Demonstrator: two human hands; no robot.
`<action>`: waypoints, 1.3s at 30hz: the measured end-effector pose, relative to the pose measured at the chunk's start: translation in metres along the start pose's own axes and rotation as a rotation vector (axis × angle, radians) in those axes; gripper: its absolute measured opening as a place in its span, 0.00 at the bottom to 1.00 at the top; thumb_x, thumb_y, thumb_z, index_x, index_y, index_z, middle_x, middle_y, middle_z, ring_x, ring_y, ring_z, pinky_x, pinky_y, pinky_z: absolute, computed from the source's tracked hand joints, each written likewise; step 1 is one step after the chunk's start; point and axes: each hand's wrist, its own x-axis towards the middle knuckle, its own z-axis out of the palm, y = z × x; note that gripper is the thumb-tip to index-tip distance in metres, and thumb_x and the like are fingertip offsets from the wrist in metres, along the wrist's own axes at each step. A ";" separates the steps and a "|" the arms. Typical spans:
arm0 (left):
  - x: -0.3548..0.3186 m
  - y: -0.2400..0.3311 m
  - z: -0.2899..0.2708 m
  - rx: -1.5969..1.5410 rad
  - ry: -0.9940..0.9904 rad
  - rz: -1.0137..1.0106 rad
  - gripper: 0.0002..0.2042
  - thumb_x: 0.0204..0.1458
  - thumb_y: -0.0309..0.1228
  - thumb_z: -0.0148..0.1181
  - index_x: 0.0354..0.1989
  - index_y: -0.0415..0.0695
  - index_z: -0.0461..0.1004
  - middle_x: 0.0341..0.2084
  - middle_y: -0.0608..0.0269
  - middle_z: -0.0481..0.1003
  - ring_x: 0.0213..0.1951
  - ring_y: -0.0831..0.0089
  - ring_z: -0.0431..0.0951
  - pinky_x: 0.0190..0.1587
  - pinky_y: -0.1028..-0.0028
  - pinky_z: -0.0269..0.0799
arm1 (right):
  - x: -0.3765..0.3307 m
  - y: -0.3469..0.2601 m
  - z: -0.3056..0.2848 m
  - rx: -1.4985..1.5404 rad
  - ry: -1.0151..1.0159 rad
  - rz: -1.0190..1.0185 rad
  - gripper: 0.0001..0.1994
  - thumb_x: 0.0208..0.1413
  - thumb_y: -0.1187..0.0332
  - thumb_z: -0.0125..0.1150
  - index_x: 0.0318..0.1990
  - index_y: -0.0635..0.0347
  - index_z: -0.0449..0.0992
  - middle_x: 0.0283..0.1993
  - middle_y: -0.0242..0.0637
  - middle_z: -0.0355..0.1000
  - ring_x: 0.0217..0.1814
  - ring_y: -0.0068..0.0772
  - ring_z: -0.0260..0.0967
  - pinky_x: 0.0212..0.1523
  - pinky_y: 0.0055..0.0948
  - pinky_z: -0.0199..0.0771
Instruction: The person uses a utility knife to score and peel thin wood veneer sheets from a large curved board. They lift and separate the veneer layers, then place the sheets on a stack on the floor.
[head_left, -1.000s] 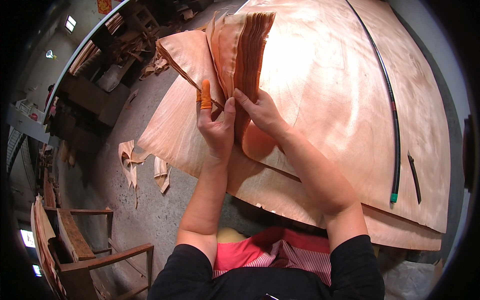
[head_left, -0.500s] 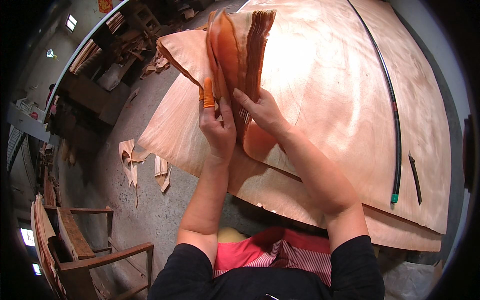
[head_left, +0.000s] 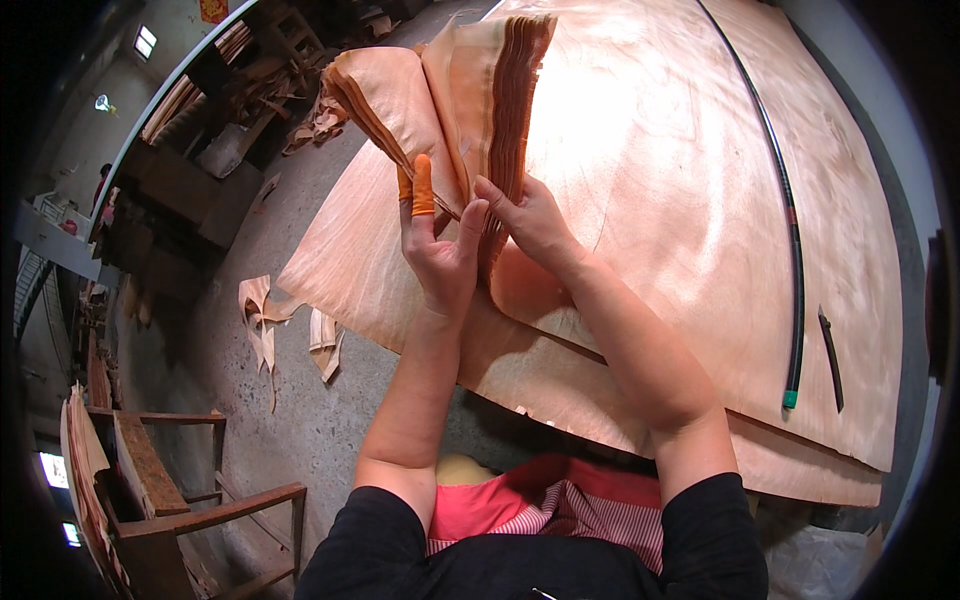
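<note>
A thick bundle of thin wood veneer sheets (head_left: pixel 508 100) stands on edge, fanned apart over the table's near left side. My right hand (head_left: pixel 540 222) grips its right part, thumb on the near edge and the other fingers hidden behind. Several turned-over veneer leaves (head_left: pixel 392 95) lean to the left, and my left hand (head_left: pixel 442 262) holds their lower edge between its raised thumb and its fingers. Orange finger cots (head_left: pixel 423 185) cover two fingertips of the left hand. Under the bundle lie large flat veneer sheets (head_left: pixel 650 200).
A long black strip with a green end (head_left: pixel 790 398) and a dark, thin cutter-like tool (head_left: pixel 831 360) lie on the sheets at right. Veneer scraps (head_left: pixel 258 325) litter the concrete floor at left. A wooden chair frame (head_left: pixel 215 515) stands at lower left, beside stacked veneer (head_left: pixel 82 480).
A blurred leaf that stood upright in the middle has swung over to the left onto the other turned leaves. My left thumb has lifted slightly; my right hand has hardly moved.
</note>
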 end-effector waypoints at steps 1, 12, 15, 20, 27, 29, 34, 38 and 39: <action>0.000 -0.002 0.000 -0.047 0.003 0.001 0.29 0.46 0.30 0.62 0.54 0.30 0.59 0.51 0.49 0.63 0.44 0.68 0.72 0.39 0.76 0.72 | 0.000 -0.001 -0.001 -0.012 -0.018 0.031 0.19 0.54 0.59 0.56 0.45 0.66 0.68 0.36 0.32 0.70 0.37 0.18 0.65 0.35 0.18 0.67; 0.000 -0.005 -0.001 -0.025 0.006 -0.006 0.29 0.45 0.29 0.62 0.55 0.31 0.58 0.52 0.50 0.62 0.46 0.68 0.70 0.40 0.76 0.73 | -0.002 -0.006 0.000 -0.025 -0.028 0.002 0.20 0.55 0.58 0.54 0.46 0.67 0.68 0.39 0.33 0.71 0.42 0.20 0.64 0.42 0.20 0.66; 0.001 -0.004 0.000 0.006 0.025 0.025 0.28 0.46 0.28 0.61 0.54 0.30 0.59 0.51 0.49 0.63 0.45 0.67 0.71 0.38 0.76 0.73 | -0.001 -0.003 -0.001 -0.038 -0.024 -0.019 0.19 0.56 0.59 0.53 0.46 0.67 0.68 0.39 0.34 0.71 0.42 0.20 0.64 0.43 0.21 0.66; 0.002 -0.004 0.001 0.081 0.042 0.066 0.23 0.49 0.25 0.56 0.53 0.29 0.60 0.49 0.46 0.65 0.45 0.66 0.72 0.35 0.76 0.74 | 0.001 0.001 -0.001 -0.032 -0.026 -0.056 0.17 0.57 0.61 0.51 0.46 0.67 0.68 0.40 0.34 0.71 0.42 0.21 0.65 0.43 0.22 0.66; 0.003 -0.006 -0.007 0.399 -0.048 0.261 0.20 0.56 0.24 0.39 0.58 0.30 0.53 0.55 0.47 0.60 0.53 0.60 0.65 0.51 0.71 0.64 | 0.001 0.001 -0.001 -0.057 -0.027 -0.026 0.18 0.57 0.60 0.51 0.46 0.67 0.69 0.39 0.34 0.71 0.42 0.21 0.64 0.43 0.22 0.66; 0.003 -0.002 -0.005 0.374 -0.039 0.273 0.20 0.56 0.23 0.38 0.57 0.30 0.53 0.55 0.45 0.59 0.54 0.58 0.64 0.52 0.70 0.62 | 0.000 0.000 0.000 -0.054 -0.026 -0.032 0.18 0.57 0.59 0.52 0.46 0.67 0.69 0.39 0.34 0.71 0.42 0.21 0.64 0.43 0.22 0.66; 0.002 -0.007 -0.010 0.396 -0.079 0.241 0.20 0.55 0.24 0.41 0.56 0.30 0.54 0.52 0.47 0.62 0.51 0.62 0.66 0.49 0.71 0.66 | 0.001 0.001 -0.002 -0.088 -0.042 -0.012 0.19 0.57 0.57 0.51 0.45 0.67 0.69 0.38 0.34 0.70 0.42 0.21 0.64 0.43 0.22 0.66; -0.001 0.005 0.003 0.157 -0.049 0.056 0.20 0.54 0.26 0.45 0.55 0.31 0.56 0.49 0.50 0.63 0.46 0.69 0.70 0.40 0.76 0.71 | 0.000 0.002 -0.004 -0.075 -0.020 -0.014 0.19 0.57 0.58 0.50 0.45 0.67 0.69 0.39 0.34 0.71 0.42 0.21 0.64 0.43 0.22 0.65; -0.001 0.004 0.002 0.177 -0.043 0.069 0.20 0.54 0.26 0.45 0.55 0.31 0.56 0.49 0.51 0.64 0.45 0.70 0.71 0.38 0.78 0.71 | 0.000 0.001 -0.003 -0.075 -0.020 -0.014 0.19 0.57 0.58 0.50 0.45 0.67 0.69 0.39 0.34 0.71 0.42 0.21 0.64 0.43 0.22 0.65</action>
